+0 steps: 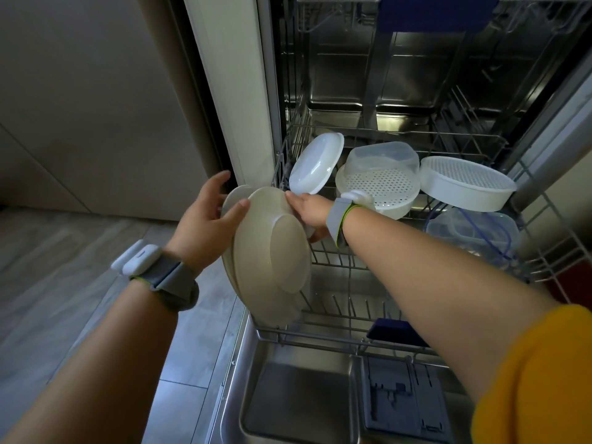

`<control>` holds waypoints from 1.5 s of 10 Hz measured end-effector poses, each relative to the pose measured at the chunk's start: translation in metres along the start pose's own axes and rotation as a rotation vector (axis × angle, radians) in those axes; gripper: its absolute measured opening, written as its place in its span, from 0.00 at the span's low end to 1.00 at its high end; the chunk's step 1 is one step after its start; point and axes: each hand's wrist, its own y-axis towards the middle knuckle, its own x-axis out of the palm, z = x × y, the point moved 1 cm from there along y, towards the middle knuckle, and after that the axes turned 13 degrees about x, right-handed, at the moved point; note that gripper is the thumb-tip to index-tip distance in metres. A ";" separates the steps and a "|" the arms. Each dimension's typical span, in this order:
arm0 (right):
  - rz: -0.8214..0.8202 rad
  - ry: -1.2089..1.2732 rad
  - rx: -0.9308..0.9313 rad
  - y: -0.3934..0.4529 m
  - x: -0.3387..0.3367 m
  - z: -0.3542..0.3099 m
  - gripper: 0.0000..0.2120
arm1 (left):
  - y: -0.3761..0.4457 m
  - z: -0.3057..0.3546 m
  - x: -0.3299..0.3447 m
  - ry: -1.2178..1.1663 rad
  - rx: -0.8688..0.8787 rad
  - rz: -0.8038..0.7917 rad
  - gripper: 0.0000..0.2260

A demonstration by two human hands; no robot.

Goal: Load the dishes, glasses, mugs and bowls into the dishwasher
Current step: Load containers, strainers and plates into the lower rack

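1. Two hands on the job; we start with the biggest item, the dishwasher. Door down, lower rack pulled out toward us.
2. Rack's far half is taken: two perforated white strainers, a lid leaning at far left, a clear tub at right. Near rows of tines look free.
3. Beige plates, at least two stacked, stand on edge at the rack's near-left corner, tilted. Underside faces us, lower rim down at the rack's front-left corner; whether it's seated we cannot tell.
4. Key relation: plates sit between both hands, free tines just right of them. We judge the next move is short: drop the rim into a slot.
5. Right hand reaches across, grip on the far top rim; fingers mostly hidden behind the plate, so closure we cannot tell.
6. Left hand is nearer, grip spread, thumb tip touching the near rim, fingers loose behind.
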 end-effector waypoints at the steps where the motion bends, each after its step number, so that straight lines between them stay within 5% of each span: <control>1: 0.021 -0.001 0.010 -0.002 -0.001 -0.003 0.29 | -0.004 0.005 -0.006 0.276 0.094 -0.248 0.38; 3: 0.029 -0.021 0.033 -0.004 -0.004 -0.012 0.30 | -0.009 -0.005 -0.017 0.662 0.240 -0.573 0.66; 4: 0.066 -0.035 -0.028 -0.006 -0.006 -0.008 0.30 | -0.010 -0.008 -0.020 0.739 0.301 -0.605 0.68; 7: 0.048 -0.337 -0.135 -0.011 -0.007 -0.011 0.26 | -0.019 -0.011 -0.015 1.041 0.398 -0.490 0.69; 9: -0.022 -0.398 -0.050 -0.008 -0.009 0.007 0.28 | -0.018 -0.002 -0.012 1.144 0.436 -0.503 0.69; 10: -0.097 -0.294 -0.057 -0.005 -0.009 0.014 0.33 | -0.019 0.002 -0.009 1.195 0.457 -0.508 0.69; 11: -0.197 -0.233 -0.128 -0.003 -0.008 0.020 0.57 | -0.019 0.002 -0.004 1.189 0.462 -0.486 0.68; 12: -0.243 -0.212 -0.196 -0.003 -0.006 0.022 0.62 | -0.021 0.001 0.002 1.182 0.455 -0.482 0.67; 15: -0.222 -0.075 -0.259 -0.006 -0.005 0.022 0.52 | -0.026 0.000 0.007 1.188 0.444 -0.425 0.63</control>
